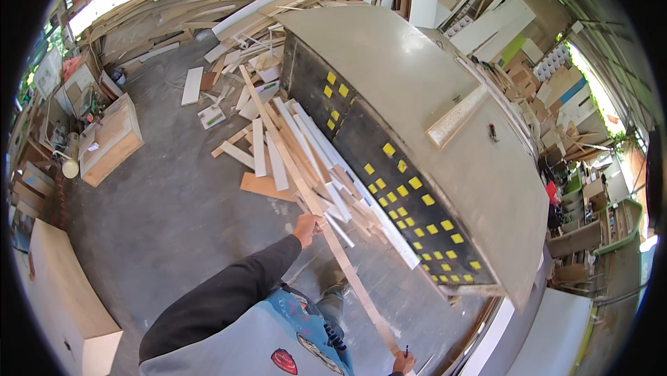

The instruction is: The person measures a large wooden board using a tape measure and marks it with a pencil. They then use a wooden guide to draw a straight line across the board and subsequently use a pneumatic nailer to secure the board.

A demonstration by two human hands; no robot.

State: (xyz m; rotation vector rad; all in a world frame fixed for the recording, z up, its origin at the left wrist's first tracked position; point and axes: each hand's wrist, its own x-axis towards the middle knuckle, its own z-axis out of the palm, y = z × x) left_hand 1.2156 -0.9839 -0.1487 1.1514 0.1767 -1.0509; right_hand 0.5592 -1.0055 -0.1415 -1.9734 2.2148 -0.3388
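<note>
The long wooden strip [351,274] slants beside the table [389,49] from far left to near right, the left hand [306,229] closed around its middle, the right hand [403,362] at its near end, fingers curled on a dark pen [407,349].

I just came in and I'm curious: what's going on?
A person's left hand grips a long, thin, pale wooden strip. The right hand is at the strip's near end, with a slim dark thing, perhaps a pen. The strip slants across a pile of white and brown boards beside a big grey-topped table.
</note>
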